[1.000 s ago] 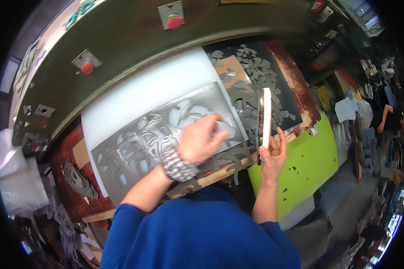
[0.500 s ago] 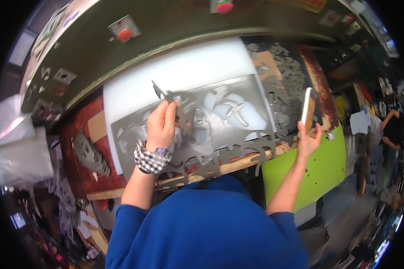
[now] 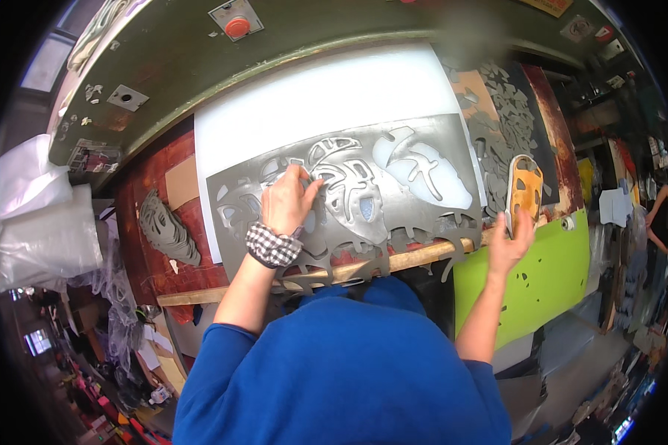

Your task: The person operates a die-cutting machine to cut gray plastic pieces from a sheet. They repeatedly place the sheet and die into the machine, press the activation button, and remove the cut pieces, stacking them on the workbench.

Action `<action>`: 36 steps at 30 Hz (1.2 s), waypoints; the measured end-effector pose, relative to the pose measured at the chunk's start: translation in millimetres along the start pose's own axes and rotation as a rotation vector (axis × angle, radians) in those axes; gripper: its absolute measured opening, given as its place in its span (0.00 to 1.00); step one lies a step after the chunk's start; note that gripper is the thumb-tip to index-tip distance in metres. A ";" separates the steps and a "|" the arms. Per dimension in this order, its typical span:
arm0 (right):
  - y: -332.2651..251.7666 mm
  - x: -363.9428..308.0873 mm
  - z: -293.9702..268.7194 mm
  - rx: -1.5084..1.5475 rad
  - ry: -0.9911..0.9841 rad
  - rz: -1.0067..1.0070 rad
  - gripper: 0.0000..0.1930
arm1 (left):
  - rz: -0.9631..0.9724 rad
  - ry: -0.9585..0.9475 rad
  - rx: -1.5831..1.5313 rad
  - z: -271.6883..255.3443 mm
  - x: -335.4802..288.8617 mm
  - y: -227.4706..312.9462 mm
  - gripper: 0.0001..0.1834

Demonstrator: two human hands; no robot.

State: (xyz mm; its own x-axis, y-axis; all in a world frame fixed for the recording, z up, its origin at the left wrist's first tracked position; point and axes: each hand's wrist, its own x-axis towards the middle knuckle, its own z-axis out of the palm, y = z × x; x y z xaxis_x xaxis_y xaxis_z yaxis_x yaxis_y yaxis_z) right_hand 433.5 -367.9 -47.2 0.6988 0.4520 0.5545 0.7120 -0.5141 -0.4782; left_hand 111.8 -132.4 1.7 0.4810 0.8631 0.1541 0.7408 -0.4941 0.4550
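My left hand (image 3: 286, 202), with a checked band at its wrist, is over a grey sheet (image 3: 334, 141) cut into openwork shapes. Its thumb and fingers are pinched together at a grey cut piece (image 3: 297, 161), mostly covered by the hand. Just right of it, a sole-shaped grey cutout (image 3: 375, 189) with several openings lies on the sheet. My right hand (image 3: 511, 243) grips the lower end of an orange cutting die (image 3: 528, 194) with a pale rim, holding it up at the right edge of the bench. Pale board shows through an opening (image 3: 445, 178).
A white board (image 3: 326, 89) lies beneath the sheet. Stacked grey cut pieces (image 3: 167, 230) stand on the red bench at left; scraps (image 3: 508, 111) are heaped at right. A green machine beam (image 3: 163, 67) with a red button (image 3: 237, 27) spans the back. A lime-green sheet (image 3: 527, 285) hangs low right.
My left hand has come down onto the sheet; the dark piece it held raised no longer stands up. In my right hand the die has turned from edge-on to show its orange face.
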 end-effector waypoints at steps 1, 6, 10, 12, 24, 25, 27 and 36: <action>-20.8 -8.1 2.1 0.092 -0.003 -0.089 0.17 | 0.065 0.065 -0.057 -1.6 -1.8 5.3 0.15; -109.0 -28.3 32.3 0.324 -0.288 -0.274 0.12 | 0.981 -0.299 -0.003 9.6 -7.6 22.4 0.23; -141.2 -31.6 54.5 0.352 -0.423 -0.264 0.16 | 0.936 -0.388 -0.143 26.0 -3.8 12.0 0.21; -146.0 -34.1 57.5 0.277 -0.456 -0.275 0.18 | 0.815 -0.383 -0.299 25.3 5.4 12.2 0.16; -145.7 -51.9 54.4 0.070 -0.453 -0.407 0.18 | 0.147 0.510 -1.502 -171.9 176.7 -67.1 0.22; -145.8 -52.6 53.9 0.074 -0.447 -0.400 0.18 | 0.298 0.491 -1.454 -185.8 175.4 -65.3 0.21; -146.2 -54.2 52.5 0.050 -0.464 -0.411 0.19 | 0.262 0.431 -1.210 -187.8 154.6 -48.7 0.19; -148.0 -54.8 54.0 0.014 -0.479 -0.433 0.19 | 1.046 -0.485 0.031 -36.0 -24.3 -74.7 0.30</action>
State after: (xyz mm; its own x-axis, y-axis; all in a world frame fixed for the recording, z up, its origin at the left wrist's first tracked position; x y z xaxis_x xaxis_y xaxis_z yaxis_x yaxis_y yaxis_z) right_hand 293.6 -277.2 -43.6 0.2987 0.8933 0.3358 0.9351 -0.2037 -0.2900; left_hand 28.0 -112.7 -4.5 0.9914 -0.0983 0.0868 -0.1190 -0.9523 0.2809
